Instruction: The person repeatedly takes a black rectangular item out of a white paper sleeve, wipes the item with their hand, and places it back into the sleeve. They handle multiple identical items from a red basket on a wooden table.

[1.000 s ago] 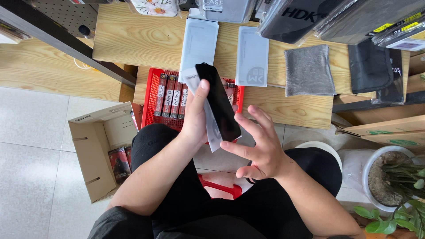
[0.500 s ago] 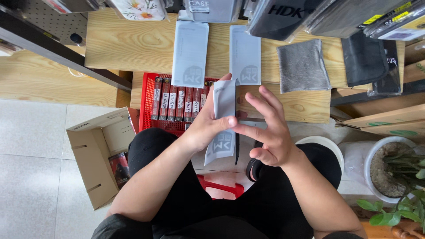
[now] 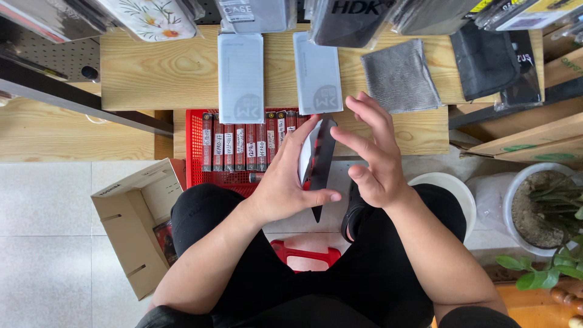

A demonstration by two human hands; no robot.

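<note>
My left hand (image 3: pixel 285 185) pinches a flat phone-sized black slab with a white sleeve (image 3: pixel 316 159) edge-on, thumb across the lower part and fingers up the far face, above my lap and just in front of the red crate (image 3: pixel 195 152) of boxed stock. My right hand (image 3: pixel 373 155) hovers beside it, fingers spread, touching nothing that I can see.

The risk, as I judge it: I'm holding a slick, thin thing by its faces on one side only, and the dark part pokes out below my thumb. If my pinch relaxes, it could slide out of the sleeve and drop toward the tiled floor (image 3: pixel 54 212) between my knees. My open right hand isn't under it to catch it.

Half a second ago the sleeve faced me flat, with both hands on it. Now it's turned on edge, and my right hand has come off.
</note>
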